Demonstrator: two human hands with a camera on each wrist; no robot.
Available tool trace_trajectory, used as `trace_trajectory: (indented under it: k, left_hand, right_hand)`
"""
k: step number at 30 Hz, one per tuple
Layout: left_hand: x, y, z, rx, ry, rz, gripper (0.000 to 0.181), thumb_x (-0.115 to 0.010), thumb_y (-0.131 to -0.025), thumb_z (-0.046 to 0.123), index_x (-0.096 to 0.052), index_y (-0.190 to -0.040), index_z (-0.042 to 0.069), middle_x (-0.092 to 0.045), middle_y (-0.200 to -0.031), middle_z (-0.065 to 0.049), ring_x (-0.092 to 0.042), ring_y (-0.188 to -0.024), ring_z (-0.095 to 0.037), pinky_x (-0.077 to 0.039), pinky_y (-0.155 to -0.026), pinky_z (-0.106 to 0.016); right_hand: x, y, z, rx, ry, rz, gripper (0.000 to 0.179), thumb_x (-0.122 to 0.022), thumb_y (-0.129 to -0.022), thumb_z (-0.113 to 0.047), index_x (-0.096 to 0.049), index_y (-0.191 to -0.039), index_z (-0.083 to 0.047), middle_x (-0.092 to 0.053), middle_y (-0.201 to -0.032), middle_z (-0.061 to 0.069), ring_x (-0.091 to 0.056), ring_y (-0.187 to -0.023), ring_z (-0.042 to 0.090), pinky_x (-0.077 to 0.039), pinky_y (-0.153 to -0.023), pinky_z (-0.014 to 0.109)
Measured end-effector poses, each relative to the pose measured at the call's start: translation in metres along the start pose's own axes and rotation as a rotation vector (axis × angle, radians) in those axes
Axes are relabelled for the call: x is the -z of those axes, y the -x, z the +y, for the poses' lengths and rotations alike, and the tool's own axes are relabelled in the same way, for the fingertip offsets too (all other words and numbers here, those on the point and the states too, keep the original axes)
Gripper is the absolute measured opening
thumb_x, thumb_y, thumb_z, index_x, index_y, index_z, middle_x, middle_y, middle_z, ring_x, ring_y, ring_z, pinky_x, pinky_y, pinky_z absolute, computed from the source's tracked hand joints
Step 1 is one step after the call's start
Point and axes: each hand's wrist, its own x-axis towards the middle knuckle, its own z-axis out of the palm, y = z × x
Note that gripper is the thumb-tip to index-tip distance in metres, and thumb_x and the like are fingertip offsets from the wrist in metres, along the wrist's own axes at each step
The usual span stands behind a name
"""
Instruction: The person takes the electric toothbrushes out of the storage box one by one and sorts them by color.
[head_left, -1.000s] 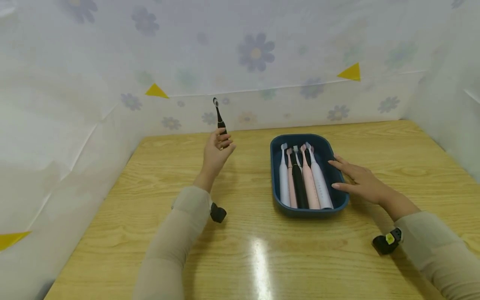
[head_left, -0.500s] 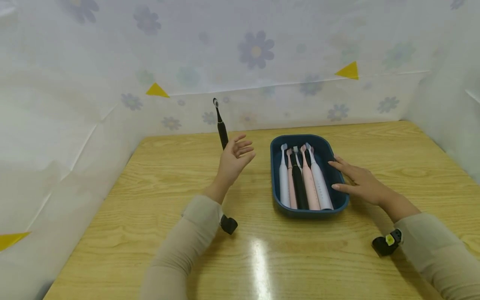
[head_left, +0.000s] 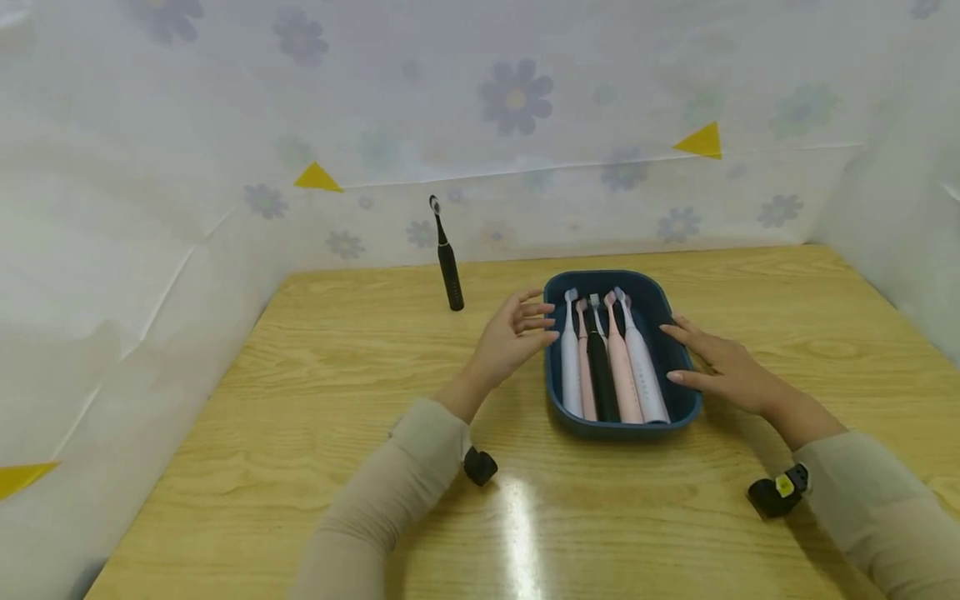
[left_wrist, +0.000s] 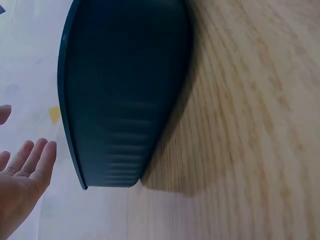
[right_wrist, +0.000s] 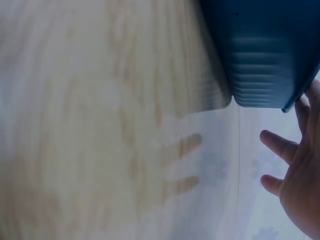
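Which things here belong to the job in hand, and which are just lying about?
Part of the job, it seems:
dark blue, rounded rectangular bin
slim white, pink and black toothbrushes inside it
slim black toothbrush standing outside it

Just surroundings:
light wood-grain table
flat yellow triangles
white flower-printed sheet behind
black wrist-worn cameras

The head view looks forward and down from above the near side of the wooden table [head_left: 360, 367], far enough back to take in both hands and the whole blue plastic bin [head_left: 630, 430], facing the flower-printed sheet [head_left: 420, 108] behind. The left wrist view sits low and close on the bin's left side, turned sideways, the tabletop at its right. The right wrist view looks from the opposite side, equally low, the tabletop at its left. Both share the bin's outer walls; only the head view sees inside.
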Motion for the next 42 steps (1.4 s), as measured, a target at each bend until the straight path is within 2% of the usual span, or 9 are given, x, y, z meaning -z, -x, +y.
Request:
trace_trajectory:
  k: [8, 16, 18, 21, 24, 29, 37, 42]
  left_hand:
    - [-0.015, -0.001, 0.000, 0.016, -0.044, -0.076, 0.056, -0.057, -0.080, -0.002, -0.031, -0.129, 0.002, -0.046, -0.119, -0.020, -0.047, -0.105, -0.032, -0.044, -0.079, -0.028]
    - [-0.027, -0.004, 0.003, 0.068, -0.098, -0.149, 0.060, -0.058, -0.080, 0.001, -0.029, -0.133, 0.007, -0.044, -0.123, -0.015, -0.045, -0.108, -0.029, -0.045, -0.075, -0.024]
    - [-0.029, -0.006, 0.001, 0.079, -0.106, -0.169, 0.062, -0.059, -0.080, 0.002, -0.028, -0.133, 0.008, -0.042, -0.125, -0.015, -0.044, -0.110, -0.029, -0.045, -0.074, -0.023]
    - [-0.032, -0.012, -0.010, 0.090, -0.139, -0.185, 0.065, -0.062, -0.079, 0.006, -0.028, -0.134, 0.012, -0.041, -0.126, -0.012, -0.044, -0.110, -0.023, -0.045, -0.074, -0.022]
    - [-0.034, -0.015, -0.017, 0.102, -0.207, -0.184, 0.067, -0.064, -0.077, 0.010, -0.029, -0.134, 0.015, -0.041, -0.127, -0.007, -0.045, -0.109, -0.016, -0.045, -0.074, -0.021]
    - [-0.037, -0.016, -0.019, 0.127, -0.332, -0.175, 0.068, -0.065, -0.077, 0.016, -0.028, -0.134, 0.017, -0.040, -0.128, -0.003, -0.045, -0.108, -0.013, -0.044, -0.076, -0.024]
    - [-0.045, -0.022, -0.019, 0.169, -0.474, -0.177, 0.069, -0.067, -0.076, 0.019, -0.029, -0.134, 0.015, -0.035, -0.132, -0.006, -0.043, -0.111, -0.017, -0.042, -0.082, -0.028]
    - [-0.051, -0.027, -0.018, 0.180, -0.580, -0.190, 0.071, -0.067, -0.075, 0.020, -0.030, -0.134, 0.011, -0.038, -0.130, -0.008, -0.044, -0.109, -0.019, -0.042, -0.081, -0.029]
  right_hand:
    - [0.001, 0.004, -0.001, -0.016, -0.009, -0.006, 0.066, -0.057, -0.083, -0.024, -0.022, -0.137, -0.009, -0.009, -0.142, 0.016, -0.019, -0.120, 0.045, -0.019, -0.085, 0.063]
    - [0.001, 0.006, -0.001, -0.027, -0.007, 0.001, 0.066, -0.057, -0.083, -0.024, -0.022, -0.137, -0.010, -0.009, -0.142, 0.016, -0.019, -0.120, 0.044, -0.018, -0.085, 0.063]
    - [0.001, 0.006, -0.002, -0.022, -0.008, 0.000, 0.066, -0.056, -0.083, -0.024, -0.022, -0.137, -0.009, -0.008, -0.141, 0.017, -0.018, -0.120, 0.045, -0.018, -0.085, 0.064]
    - [0.001, 0.005, -0.002, -0.018, 0.001, -0.001, 0.066, -0.057, -0.083, -0.025, -0.022, -0.137, -0.009, -0.009, -0.142, 0.016, -0.019, -0.120, 0.045, -0.018, -0.085, 0.064]
    - [-0.001, 0.003, -0.002, -0.022, 0.021, -0.004, 0.066, -0.057, -0.083, -0.026, -0.023, -0.137, -0.010, -0.009, -0.142, 0.015, -0.020, -0.120, 0.043, -0.019, -0.085, 0.063]
    - [-0.002, -0.001, -0.004, -0.028, 0.027, -0.016, 0.066, -0.057, -0.083, -0.028, -0.023, -0.137, -0.010, -0.009, -0.142, 0.014, -0.020, -0.120, 0.043, -0.019, -0.085, 0.063]
    - [-0.002, -0.005, -0.004, -0.021, 0.024, -0.023, 0.066, -0.056, -0.083, -0.028, -0.023, -0.137, -0.010, -0.009, -0.142, 0.015, -0.020, -0.120, 0.044, -0.018, -0.085, 0.064]
    - [-0.003, -0.004, -0.002, -0.025, 0.029, -0.016, 0.066, -0.057, -0.083, -0.028, -0.024, -0.137, -0.009, -0.010, -0.142, 0.013, -0.022, -0.120, 0.043, -0.020, -0.085, 0.062]
